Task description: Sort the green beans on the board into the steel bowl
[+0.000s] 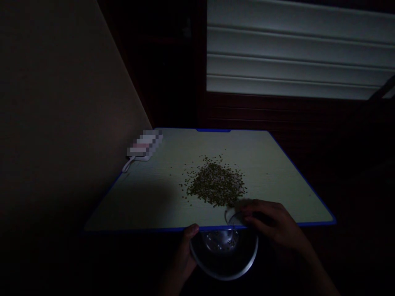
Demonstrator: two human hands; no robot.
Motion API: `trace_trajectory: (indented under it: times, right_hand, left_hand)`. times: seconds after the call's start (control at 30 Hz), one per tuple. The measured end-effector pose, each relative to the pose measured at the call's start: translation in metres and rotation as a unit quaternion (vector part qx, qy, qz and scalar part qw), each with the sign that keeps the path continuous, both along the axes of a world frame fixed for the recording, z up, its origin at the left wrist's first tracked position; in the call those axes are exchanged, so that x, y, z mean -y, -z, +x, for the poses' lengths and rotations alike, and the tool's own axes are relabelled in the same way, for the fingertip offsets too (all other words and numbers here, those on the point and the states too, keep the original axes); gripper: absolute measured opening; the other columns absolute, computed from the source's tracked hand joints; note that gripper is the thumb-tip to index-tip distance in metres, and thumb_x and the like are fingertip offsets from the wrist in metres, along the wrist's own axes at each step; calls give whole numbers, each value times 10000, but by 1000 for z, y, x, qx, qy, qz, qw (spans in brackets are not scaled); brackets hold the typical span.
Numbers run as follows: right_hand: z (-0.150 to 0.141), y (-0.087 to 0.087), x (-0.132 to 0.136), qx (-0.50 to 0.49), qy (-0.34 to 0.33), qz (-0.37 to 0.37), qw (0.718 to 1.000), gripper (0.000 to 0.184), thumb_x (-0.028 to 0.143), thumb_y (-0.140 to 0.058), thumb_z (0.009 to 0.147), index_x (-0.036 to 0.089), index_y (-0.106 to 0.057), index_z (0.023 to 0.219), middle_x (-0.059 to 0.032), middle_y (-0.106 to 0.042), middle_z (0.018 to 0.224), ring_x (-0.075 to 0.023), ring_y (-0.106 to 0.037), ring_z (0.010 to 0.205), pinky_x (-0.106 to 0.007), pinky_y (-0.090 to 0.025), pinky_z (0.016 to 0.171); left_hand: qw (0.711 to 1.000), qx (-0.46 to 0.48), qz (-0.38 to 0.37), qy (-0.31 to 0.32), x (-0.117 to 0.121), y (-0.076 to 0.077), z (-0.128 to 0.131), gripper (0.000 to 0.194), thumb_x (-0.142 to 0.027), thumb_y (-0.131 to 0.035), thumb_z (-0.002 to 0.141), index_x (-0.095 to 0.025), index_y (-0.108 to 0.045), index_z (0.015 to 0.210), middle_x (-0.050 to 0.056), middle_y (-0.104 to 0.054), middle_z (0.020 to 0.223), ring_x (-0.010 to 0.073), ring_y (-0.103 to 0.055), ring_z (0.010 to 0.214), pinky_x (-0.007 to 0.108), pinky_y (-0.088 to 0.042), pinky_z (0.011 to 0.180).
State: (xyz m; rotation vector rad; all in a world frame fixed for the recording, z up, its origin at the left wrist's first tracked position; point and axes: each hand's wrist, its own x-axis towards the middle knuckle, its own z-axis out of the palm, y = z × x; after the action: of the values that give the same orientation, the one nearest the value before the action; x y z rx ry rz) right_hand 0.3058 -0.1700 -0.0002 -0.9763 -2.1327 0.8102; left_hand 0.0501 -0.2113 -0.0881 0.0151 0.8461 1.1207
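A heap of small dark-green beans or seeds (216,183) is spread on the pale tabletop (247,144). Below the table's front edge, my left hand (187,253) grips the left rim of a shiny metal bowl (225,275), thumb up by the edge. A few of the same grains lie in the bowl's bottom. Just in front of the heap, my right hand (271,220) pinches a thin, curved, see-through piece (232,216) at the table edge, above the bowl. Dim light hides its exact kind.
On the table's back left lies a white, blurred-out flat object (145,146) with a white strap or cord (128,164). A plain wall or panel (61,82) rises at the left. White slatted panels (293,53) in a dark frame stand behind.
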Motion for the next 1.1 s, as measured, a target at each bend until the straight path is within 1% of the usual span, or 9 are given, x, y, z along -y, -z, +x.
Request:
trace_trajectory:
  times: [0.07,0.17,0.33,0.43,0.5,0.67,0.73,0.87,1.1]
  right_hand:
    - [0,0,0,-3,2,0,1000,189,231,-617,918,252,-670,1098,-39,-731,1080,-167,-689,973,-281,-544,847]
    - [1,-1,1,-2,22,6,1000,220,225,-560,947,255,-664,1138,-52,-724,1095,-181,-681,994,-304,-542,859]
    - [-2,1,2,2,65,17,998,335,243,-492,970,265,-588,1290,-78,-703,1138,-209,-670,1005,-355,-557,852]
    - [-3,5,1,11,90,23,996,344,257,-516,960,280,-583,1296,-71,-699,1147,-212,-666,1006,-355,-560,847]
    - [-3,6,0,22,81,16,996,328,250,-518,960,279,-596,1277,-65,-701,1127,-200,-670,982,-332,-560,831]
    - [0,4,-2,36,50,18,998,294,250,-515,968,270,-614,1243,-63,-705,1111,-193,-665,977,-321,-551,826]
    - [0,3,-2,37,42,16,998,291,248,-509,972,270,-618,1241,-64,-707,1110,-195,-666,975,-323,-551,820]
    - [-2,0,-1,35,23,14,999,295,234,-501,977,271,-622,1243,-66,-705,1140,-203,-660,1003,-339,-544,842]
    - [-1,0,0,19,-5,16,1000,276,228,-516,976,259,-647,1218,-62,-717,1129,-197,-658,1003,-331,-539,850]
  left_hand:
    - [1000,4,1,7,0,1,0,114,-248,-717,732,-146,-747,692,66,-764,619,319,-732,862,445,-473,964]
    - [1000,-7,-1,3,0,0,0,103,-236,-716,726,-142,-750,702,74,-771,640,328,-728,904,453,-467,979]
    - [1000,-8,-6,-9,0,-5,1,78,-214,-724,712,-143,-753,701,69,-772,643,317,-734,861,444,-488,951]
    - [1000,-16,-4,-11,0,-4,1,79,-217,-729,710,-145,-747,685,51,-758,605,297,-738,795,429,-497,931]
    - [1000,-22,-1,-13,0,-2,1,92,-223,-733,711,-136,-745,681,58,-759,614,295,-738,784,426,-495,932]
    - [1000,2,6,-2,0,3,-1,117,-227,-715,738,-119,-760,734,97,-784,686,320,-733,866,438,-489,938]
    - [1000,4,1,-4,0,4,-1,106,-214,-713,737,-125,-757,701,87,-780,662,312,-737,829,431,-498,926]
    - [1000,-10,5,-7,0,2,0,97,-218,-724,727,-142,-755,675,59,-772,628,273,-735,690,412,-514,902]
    - [1000,-10,4,-2,-1,-3,2,110,-223,-710,736,-125,-757,720,79,-784,690,285,-737,748,419,-503,919]
